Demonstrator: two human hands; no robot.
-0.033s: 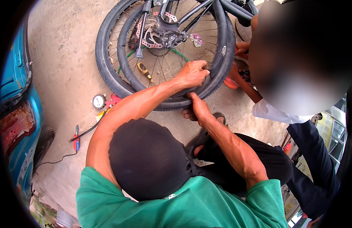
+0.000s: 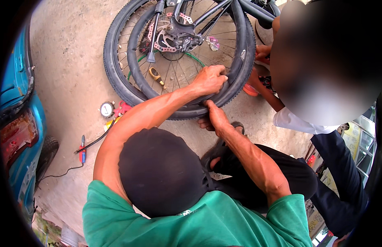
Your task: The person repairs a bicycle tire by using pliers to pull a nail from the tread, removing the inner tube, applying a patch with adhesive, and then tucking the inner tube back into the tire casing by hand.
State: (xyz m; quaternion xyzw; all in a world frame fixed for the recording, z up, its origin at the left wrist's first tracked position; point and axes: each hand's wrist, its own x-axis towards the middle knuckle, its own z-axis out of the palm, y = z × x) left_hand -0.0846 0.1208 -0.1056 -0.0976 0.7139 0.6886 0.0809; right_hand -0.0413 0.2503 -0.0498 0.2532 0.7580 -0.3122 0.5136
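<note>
Neither of my own hands shows in the head view. In front of me a person in a green shirt (image 2: 248, 224) and black cap (image 2: 162, 173) bends over a bicycle wheel with a black tyre (image 2: 112, 68). That person's left hand (image 2: 209, 80) is closed against the dark inner ring at the wheel's near right. Their right hand (image 2: 217, 115) grips the tyre's near edge, thumb on top and fingers partly hidden beneath. Pinkish brake discs (image 2: 160, 41) show at the hub. A screwdriver with a yellow and black handle (image 2: 155, 74) lies within the wheel's outline.
A second person's hand (image 2: 263, 51) is beside the tyre at the right, near a red bowl-like thing (image 2: 251, 89). On the ground at left are a round gauge (image 2: 107, 109) with a red body and a red-blue tool (image 2: 83, 153). A blue vehicle (image 2: 20, 82) borders the left.
</note>
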